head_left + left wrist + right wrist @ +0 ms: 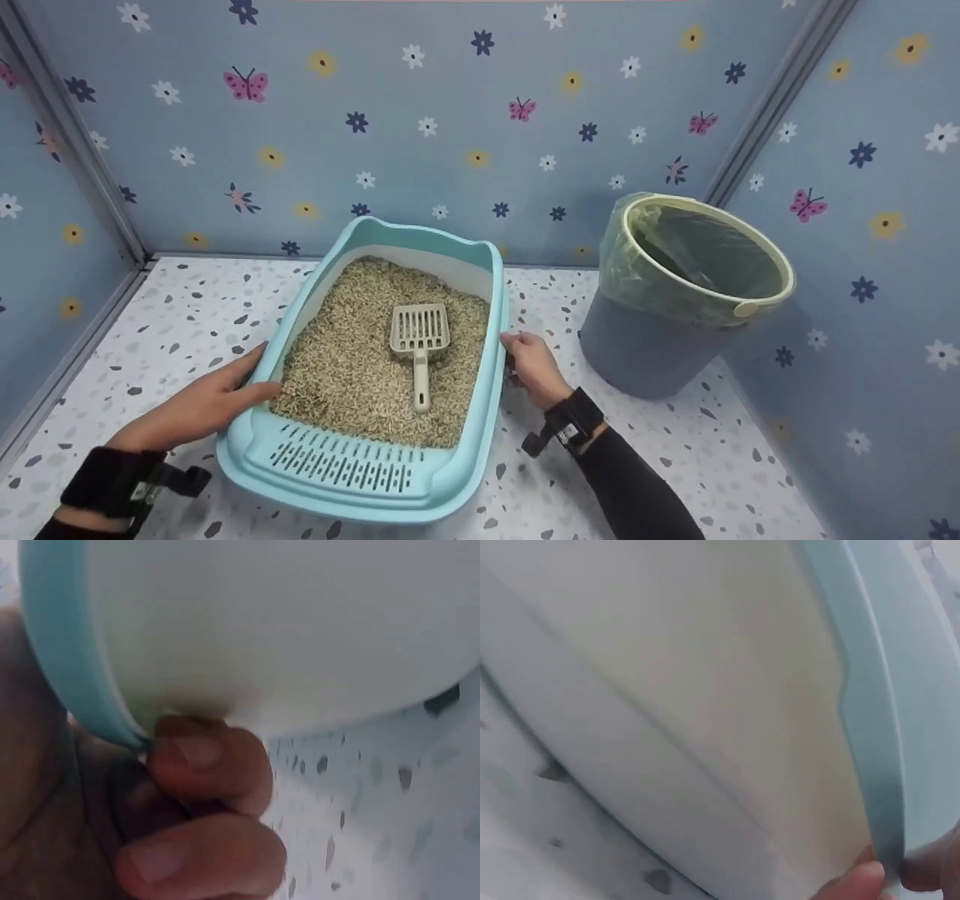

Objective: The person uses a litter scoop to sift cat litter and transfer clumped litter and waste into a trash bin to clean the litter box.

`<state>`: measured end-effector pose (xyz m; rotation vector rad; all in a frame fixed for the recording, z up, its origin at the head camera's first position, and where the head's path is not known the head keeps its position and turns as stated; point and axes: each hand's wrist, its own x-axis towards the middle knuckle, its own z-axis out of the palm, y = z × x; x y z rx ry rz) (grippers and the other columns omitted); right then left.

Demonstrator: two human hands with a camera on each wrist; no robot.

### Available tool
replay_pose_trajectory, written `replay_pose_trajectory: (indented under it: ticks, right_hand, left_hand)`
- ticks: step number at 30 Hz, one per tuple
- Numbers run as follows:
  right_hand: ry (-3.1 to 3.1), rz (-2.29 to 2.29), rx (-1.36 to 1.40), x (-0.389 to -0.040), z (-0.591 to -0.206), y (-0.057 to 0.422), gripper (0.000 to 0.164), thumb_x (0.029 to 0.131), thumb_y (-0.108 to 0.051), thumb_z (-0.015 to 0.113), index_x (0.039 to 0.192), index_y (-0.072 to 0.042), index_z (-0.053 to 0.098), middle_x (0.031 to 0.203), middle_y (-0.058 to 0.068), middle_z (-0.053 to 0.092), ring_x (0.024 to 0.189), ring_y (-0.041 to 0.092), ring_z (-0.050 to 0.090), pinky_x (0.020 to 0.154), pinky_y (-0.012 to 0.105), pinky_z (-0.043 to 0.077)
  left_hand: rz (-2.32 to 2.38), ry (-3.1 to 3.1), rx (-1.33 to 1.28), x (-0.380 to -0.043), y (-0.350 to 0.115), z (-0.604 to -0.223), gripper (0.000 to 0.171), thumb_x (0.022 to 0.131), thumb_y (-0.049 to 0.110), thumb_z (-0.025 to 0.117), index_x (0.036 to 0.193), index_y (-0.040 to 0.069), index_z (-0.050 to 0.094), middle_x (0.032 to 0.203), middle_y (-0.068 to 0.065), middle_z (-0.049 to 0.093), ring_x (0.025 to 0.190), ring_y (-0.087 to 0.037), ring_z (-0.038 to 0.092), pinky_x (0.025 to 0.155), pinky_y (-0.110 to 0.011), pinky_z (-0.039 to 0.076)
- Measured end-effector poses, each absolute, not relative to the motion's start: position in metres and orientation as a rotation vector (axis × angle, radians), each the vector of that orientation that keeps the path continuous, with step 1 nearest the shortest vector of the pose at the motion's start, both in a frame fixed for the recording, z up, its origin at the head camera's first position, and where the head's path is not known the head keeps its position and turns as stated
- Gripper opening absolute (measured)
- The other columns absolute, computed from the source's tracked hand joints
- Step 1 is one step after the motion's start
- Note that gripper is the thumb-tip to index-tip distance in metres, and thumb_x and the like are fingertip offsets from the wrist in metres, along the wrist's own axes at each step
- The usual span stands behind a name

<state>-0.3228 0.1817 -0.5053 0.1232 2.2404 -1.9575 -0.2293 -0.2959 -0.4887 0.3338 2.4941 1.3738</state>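
A litter box (491, 405) with a light blue rim and white inner wall holds tan granular litter. My left hand (202, 397) grips its left side, thumb over the rim; in the left wrist view its curled fingers (214, 765) sit under the rim against the white outer wall. On the opposite side my right hand (536, 367) pinches the rim, with fingertips (859, 885) beneath the blue edge in the right wrist view. A beige slotted litter scoop (420, 337) lies on the litter, handle toward me.
To the right stands a grey trash bin (645, 345) lined with a greenish translucent bag (630, 262) under a cream ring. The speckled white surface (187, 307) is bounded by flower-patterned blue panels (420, 90) at the back and both sides.
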Motion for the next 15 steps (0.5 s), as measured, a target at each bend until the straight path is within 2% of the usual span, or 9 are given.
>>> replay_pose_trajectory:
  ticks: [1,3,5,7,8,10,11,14,15]
  right_hand:
    - [2.234,-1.953,0.121,-0.32,-0.505,0.183,0.027,0.117,-0.024,0.055,0.1,-0.003,0.06,0.078,0.003,0.052,0.065,0.015,0.052,0.054,0.027,0.047]
    - [2.232,-1.919,0.101,-0.318,-0.503,0.186,0.027,0.117,-0.023,0.055,0.102,-0.002,0.062,0.076,0.003,0.055,0.063,0.015,0.054,0.055,0.028,0.048]
    - [2.232,-1.872,0.084,-0.322,-0.5,0.19,0.027,0.116,-0.024,0.055,0.102,-0.002,0.064,0.075,0.004,0.059,0.063,0.016,0.057,0.056,0.029,0.05]
    - [2.235,-1.833,0.079,-0.332,-0.497,0.193,0.029,0.116,-0.025,0.055,0.103,-0.002,0.067,0.076,0.005,0.063,0.064,0.016,0.061,0.058,0.032,0.053]
    - [2.249,-1.816,0.083,-0.338,-0.496,0.195,0.03,0.116,-0.027,0.055,0.103,-0.003,0.068,0.077,0.005,0.064,0.066,0.017,0.063,0.059,0.033,0.055]
    - [2.272,-1.812,0.093,-0.353,-0.493,0.197,0.031,0.116,-0.029,0.056,0.106,-0.003,0.07,0.081,0.006,0.068,0.069,0.018,0.065,0.062,0.034,0.057]
    - [2.279,-1.827,0.096,-0.362,-0.493,0.197,0.031,0.115,-0.029,0.057,0.108,-0.003,0.072,0.083,0.006,0.069,0.071,0.018,0.067,0.064,0.034,0.057]
    - [2.231,-1.905,0.109,-0.381,-0.494,0.196,0.028,0.113,-0.025,0.06,0.111,-0.001,0.075,0.085,0.007,0.071,0.074,0.018,0.068,0.065,0.031,0.056]
    - [2.186,-1.935,0.115,-0.386,-0.495,0.196,0.026,0.113,-0.022,0.06,0.111,0.0,0.075,0.085,0.007,0.071,0.073,0.018,0.068,0.064,0.03,0.055]
  left_hand:
    - [1.389,2.482,0.331,-0.229,-0.297,-0.489,0.093,0.117,0.044,0.059,0.179,0.011,-0.001,0.177,-0.038,0.018,0.075,-0.026,0.075,0.098,-0.025,0.054]
    - [1.364,2.493,0.292,-0.222,-0.296,-0.488,0.094,0.117,0.047,0.057,0.178,0.007,-0.001,0.171,-0.039,0.034,0.077,-0.031,0.074,0.106,-0.037,0.055]
    - [1.278,2.541,0.232,-0.21,-0.294,-0.486,0.097,0.117,0.054,0.054,0.177,0.0,-0.001,0.168,-0.041,0.035,0.106,-0.045,0.075,0.118,-0.056,0.049]
    - [1.189,2.58,0.161,-0.194,-0.29,-0.483,0.102,0.116,0.06,0.05,0.175,-0.006,-0.002,0.166,-0.044,0.035,0.135,-0.059,0.058,0.121,-0.074,0.037]
    - [1.17,2.58,0.121,-0.187,-0.288,-0.482,0.103,0.116,0.062,0.049,0.174,-0.007,-0.001,0.157,-0.045,0.045,0.133,-0.061,0.057,0.117,-0.074,0.041]
    - [1.205,2.553,0.044,-0.175,-0.283,-0.482,0.102,0.115,0.064,0.049,0.175,-0.007,0.007,0.145,-0.044,0.056,0.128,-0.058,0.06,0.104,-0.065,0.054]
    - [1.233,2.55,0.006,-0.171,-0.281,-0.483,0.1,0.115,0.065,0.049,0.175,-0.006,0.013,0.132,-0.037,0.065,0.116,-0.05,0.067,0.097,-0.057,0.058]
    - [1.34,2.542,-0.09,-0.164,-0.275,-0.49,0.087,0.115,0.063,0.051,0.169,-0.002,0.033,0.1,-0.009,0.068,0.091,-0.024,0.062,0.081,-0.038,0.051]
    - [1.352,2.552,-0.123,-0.162,-0.274,-0.492,0.085,0.115,0.063,0.05,0.167,-0.003,0.036,0.101,-0.008,0.069,0.094,-0.023,0.063,0.086,-0.04,0.051]
